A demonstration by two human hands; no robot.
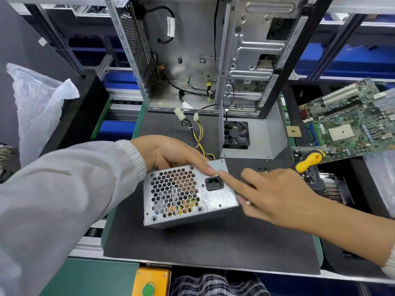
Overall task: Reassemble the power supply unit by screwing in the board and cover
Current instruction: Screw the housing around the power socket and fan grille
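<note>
The power supply unit (188, 195), a silver metal box with a honeycomb vent and a black power socket, stands on the dark mat (213, 248) with its cable bundle (198, 133) trailing back. My left hand (171, 154) lies over its top rear edge, fingers reaching its right corner. My right hand (275, 193) comes in from the right, with its index finger straight and its tip touching the box's top right corner beside my left fingertip. A separate silver cover with a black fan (252, 135) lies behind. A yellow-and-black screwdriver (307, 162) lies to the right, with small dark screws (261, 168) near it.
An open computer case (203, 54) stands upright at the back of the mat. A green motherboard (346, 120) lies at the right above a heatsink (335, 189). A clear plastic bag (40, 103) sits at the left. A yellow box with a green button (150, 283) is at the near edge.
</note>
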